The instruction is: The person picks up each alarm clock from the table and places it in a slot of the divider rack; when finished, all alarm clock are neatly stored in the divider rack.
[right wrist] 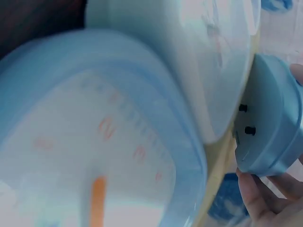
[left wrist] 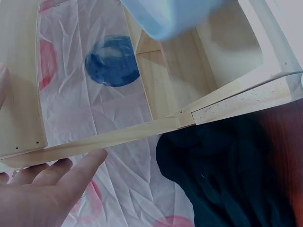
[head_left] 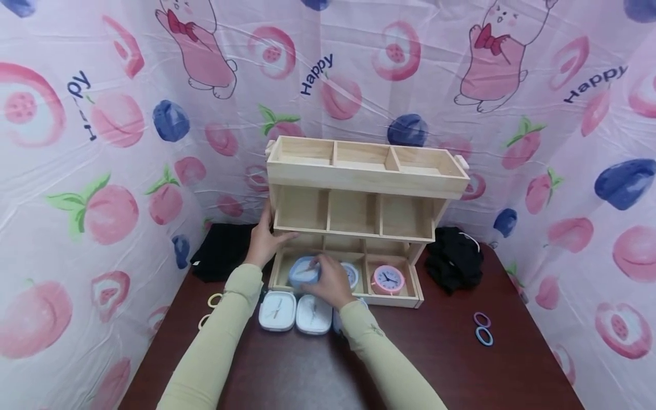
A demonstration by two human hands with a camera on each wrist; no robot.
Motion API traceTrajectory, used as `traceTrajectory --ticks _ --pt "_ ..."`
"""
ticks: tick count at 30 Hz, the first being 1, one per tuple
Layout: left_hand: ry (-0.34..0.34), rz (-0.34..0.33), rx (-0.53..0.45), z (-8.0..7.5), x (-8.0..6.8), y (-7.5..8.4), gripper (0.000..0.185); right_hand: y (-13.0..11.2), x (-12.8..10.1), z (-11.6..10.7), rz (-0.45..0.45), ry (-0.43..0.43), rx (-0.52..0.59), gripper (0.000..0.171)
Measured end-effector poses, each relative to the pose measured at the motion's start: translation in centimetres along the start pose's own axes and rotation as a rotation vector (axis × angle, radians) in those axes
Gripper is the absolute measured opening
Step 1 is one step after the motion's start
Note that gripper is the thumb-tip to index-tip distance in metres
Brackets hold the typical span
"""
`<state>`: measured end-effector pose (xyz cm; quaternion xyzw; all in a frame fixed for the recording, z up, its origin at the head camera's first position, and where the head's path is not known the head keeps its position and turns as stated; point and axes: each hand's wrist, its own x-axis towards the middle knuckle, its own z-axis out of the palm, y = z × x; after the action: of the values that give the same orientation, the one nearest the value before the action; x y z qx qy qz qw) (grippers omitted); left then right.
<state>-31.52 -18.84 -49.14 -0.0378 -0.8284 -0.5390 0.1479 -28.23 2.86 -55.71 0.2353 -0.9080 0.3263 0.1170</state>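
Left hand: my left hand (head_left: 263, 239) rests with straight, relaxed fingers on the left edge of the pale wooden three-tier shelf with open compartments (head_left: 359, 171), at the height of the middle tier. It grasps nothing.

Right hand: my right hand (head_left: 332, 280) holds the round light-blue alarm clock (head_left: 304, 272), with the fingers curled around its rim. In the right wrist view its back side with two small black knobs (right wrist: 267, 123) is seen, and my fingertips (right wrist: 253, 194) touch it from below.

Clock position: the blue clock is at the front lip of the bottom tier, over the left compartment. I cannot tell if it already stands on the floor of it.

Bottom tier: in the middle compartment there is another round clock with white face (head_left: 351, 275), half hidden behind my hand. In the right compartment stands a round pink alarm clock (head_left: 388, 279).

Front edge: two white square clocks (head_left: 294, 312) lie flat on the dark brown table (head_left: 435, 364), just beside the shelf front.

Open room: the middle and top tiers show bare wood.

Sides: black cloth (head_left: 453, 259) lies at the right of the shelf, more black cloth (left wrist: 227, 175) at the left corner. Pink and blue hair rings (head_left: 482, 328) lie well apart on the right.
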Motion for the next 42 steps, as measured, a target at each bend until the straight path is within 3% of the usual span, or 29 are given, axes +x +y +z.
traceTrajectory --ticks 12,16,23,28,34,42 --pt "0.001 -0.012 0.007 0.0 -0.1 0.0 0.123 0.1 1.9 3.2 0.010 -0.079 -0.145 0.045" --pt "0.006 -0.009 0.008 0.0 -0.1 0.1 0.124 0.1 2.0 3.4 0.004 -0.099 -0.168 0.043" --pt "0.014 -0.003 0.015 0.1 -0.1 0.1 0.125 0.1 1.3 2.8 -0.052 -0.130 -0.216 0.024" --pt "0.014 -0.006 0.013 0.1 -0.2 0.0 0.124 0.7 -0.1 1.4 -0.099 -0.130 -0.161 0.029" --pt "0.003 -0.004 0.012 0.2 -0.1 -0.1 0.123 2.8 -3.4 -1.2 -0.103 -0.099 -0.160 0.040" --pt "0.001 -0.004 0.012 0.1 -0.1 0.0 0.124 6.0 -7.8 -3.8 -0.185 -0.080 -0.262 0.054"
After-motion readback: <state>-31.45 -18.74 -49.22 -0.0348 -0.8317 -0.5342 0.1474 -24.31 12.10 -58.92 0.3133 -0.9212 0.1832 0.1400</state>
